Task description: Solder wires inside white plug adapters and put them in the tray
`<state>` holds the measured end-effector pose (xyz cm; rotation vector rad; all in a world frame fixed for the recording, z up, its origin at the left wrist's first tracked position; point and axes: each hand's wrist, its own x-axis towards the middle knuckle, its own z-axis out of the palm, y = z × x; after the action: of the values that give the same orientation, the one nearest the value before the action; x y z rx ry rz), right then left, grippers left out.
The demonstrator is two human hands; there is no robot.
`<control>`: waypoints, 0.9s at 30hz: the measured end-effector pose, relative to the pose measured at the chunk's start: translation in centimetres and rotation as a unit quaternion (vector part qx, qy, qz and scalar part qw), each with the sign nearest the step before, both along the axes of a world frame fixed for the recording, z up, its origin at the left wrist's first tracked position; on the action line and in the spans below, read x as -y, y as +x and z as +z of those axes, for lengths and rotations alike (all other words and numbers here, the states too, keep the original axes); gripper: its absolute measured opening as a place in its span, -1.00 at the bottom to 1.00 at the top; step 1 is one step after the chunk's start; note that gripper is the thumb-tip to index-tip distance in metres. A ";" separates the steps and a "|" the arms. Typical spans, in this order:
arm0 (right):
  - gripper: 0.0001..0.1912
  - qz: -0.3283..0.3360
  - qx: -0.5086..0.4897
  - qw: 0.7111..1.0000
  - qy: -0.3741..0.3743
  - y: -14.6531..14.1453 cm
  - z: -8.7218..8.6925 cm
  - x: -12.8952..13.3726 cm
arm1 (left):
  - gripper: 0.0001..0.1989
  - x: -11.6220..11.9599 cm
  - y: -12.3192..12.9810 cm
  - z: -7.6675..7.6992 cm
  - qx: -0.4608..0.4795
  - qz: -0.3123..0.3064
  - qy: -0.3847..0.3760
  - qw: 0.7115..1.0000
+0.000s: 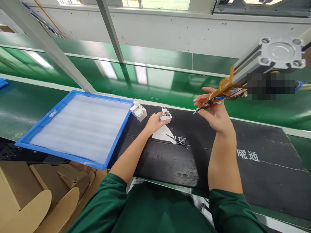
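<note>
In my left hand (155,123) is a small white plug adapter housing (165,118), its top open and small inner parts showing. My right hand (213,111) is raised above the mat, with the thumb and fingers around a slim, amber-taped tool (218,92) that has a teal needle-like tip (195,112). The tip points down and left, apart from the adapter. Just left of my left hand stand more white adapter pieces (139,111). A white sheet (164,134) lies below the hand, with black tweezers (178,141) partly across it.
A blue tray (119,132) with a whitish lining sits at the left. Black matting (167,168) covers the bench before me. A metal cylinder (272,55) overhangs the right side. Cardboard dividers (36,200) stand at lower left; a green surface (155,81) runs behind.
</note>
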<state>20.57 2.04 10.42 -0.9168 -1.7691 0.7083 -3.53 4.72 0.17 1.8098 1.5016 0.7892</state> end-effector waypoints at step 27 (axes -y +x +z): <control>-0.42 -0.018 0.010 1.000 -0.014 0.6 -0.2 0.0 | -0.91 -0.1 -2.1 1.7 -0.024 0.014 0.090 0.996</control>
<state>21.15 2.05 10.27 -0.9763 -1.7600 0.7034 -5.66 4.80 1.82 1.9556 1.5320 0.9260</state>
